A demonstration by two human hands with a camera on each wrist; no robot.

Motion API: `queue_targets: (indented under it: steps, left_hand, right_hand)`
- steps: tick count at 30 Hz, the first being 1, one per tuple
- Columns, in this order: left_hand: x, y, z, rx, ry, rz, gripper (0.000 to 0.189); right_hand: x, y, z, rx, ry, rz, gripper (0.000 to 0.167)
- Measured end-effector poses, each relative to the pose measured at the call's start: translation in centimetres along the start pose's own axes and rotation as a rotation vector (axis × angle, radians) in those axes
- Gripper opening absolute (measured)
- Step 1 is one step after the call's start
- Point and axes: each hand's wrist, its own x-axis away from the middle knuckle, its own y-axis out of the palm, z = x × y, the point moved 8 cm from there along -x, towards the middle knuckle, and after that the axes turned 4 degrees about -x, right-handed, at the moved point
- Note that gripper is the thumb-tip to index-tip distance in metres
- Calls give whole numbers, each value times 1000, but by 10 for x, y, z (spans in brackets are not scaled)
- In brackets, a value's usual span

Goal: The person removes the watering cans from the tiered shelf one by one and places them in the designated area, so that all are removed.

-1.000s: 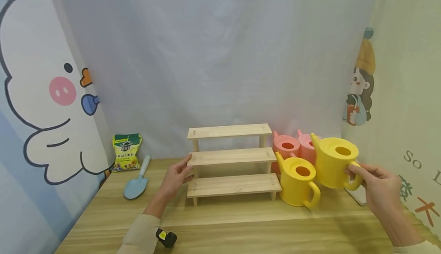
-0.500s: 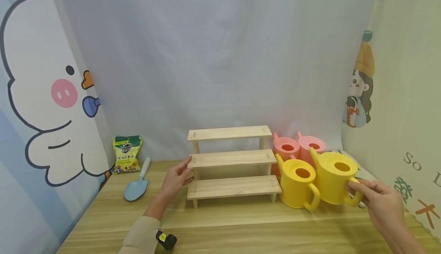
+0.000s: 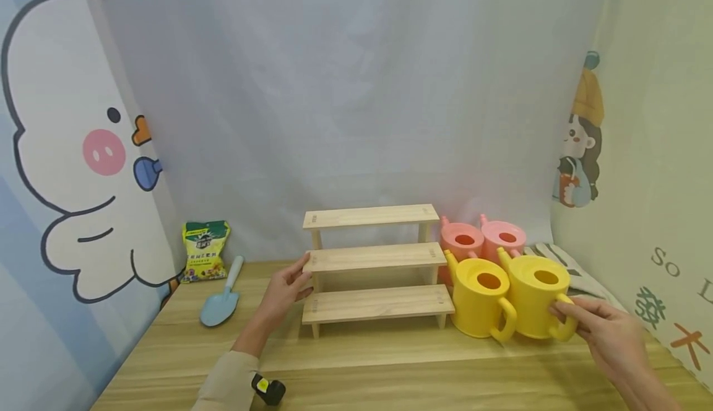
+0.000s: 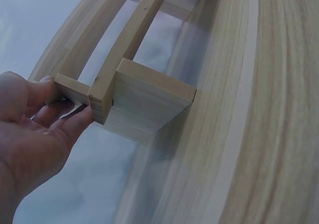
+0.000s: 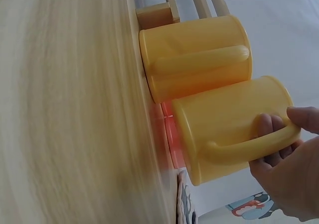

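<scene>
My right hand (image 3: 609, 333) grips the handle of a yellow watering can (image 3: 537, 296). In the right wrist view, fingers curl round that handle (image 5: 249, 147), and the can's base looks slightly off the table. Directly left of it stands a second yellow watering can (image 3: 479, 299). Behind them are two pink watering cans (image 3: 504, 237), partly hidden. At the left end of a three-tier wooden shelf (image 3: 379, 302), my left hand (image 3: 284, 290) pinches the middle board; the left wrist view has the thumb at the board's edge (image 4: 72, 87) and fingers beneath.
A light-blue trowel (image 3: 220, 306) lies on the wooden table (image 3: 390, 374) at left. Behind it a green and yellow packet (image 3: 205, 251) leans near the back curtain (image 3: 345, 101). A striped cloth (image 3: 579, 275) lies by the right wall.
My right hand has lowered the yellow watering can and shifted it left beside the other yellow one. More of the pink can and the striped cloth now shows. The left hand stays at the shelf.
</scene>
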Motion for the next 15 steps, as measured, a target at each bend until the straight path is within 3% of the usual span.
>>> queue_targets:
  steps: [15]
  left_hand:
    - [1, 1, 0, 3, -6, 8, 55]
  right_hand:
    - [-3, -8, 11, -33, 67, -32, 26]
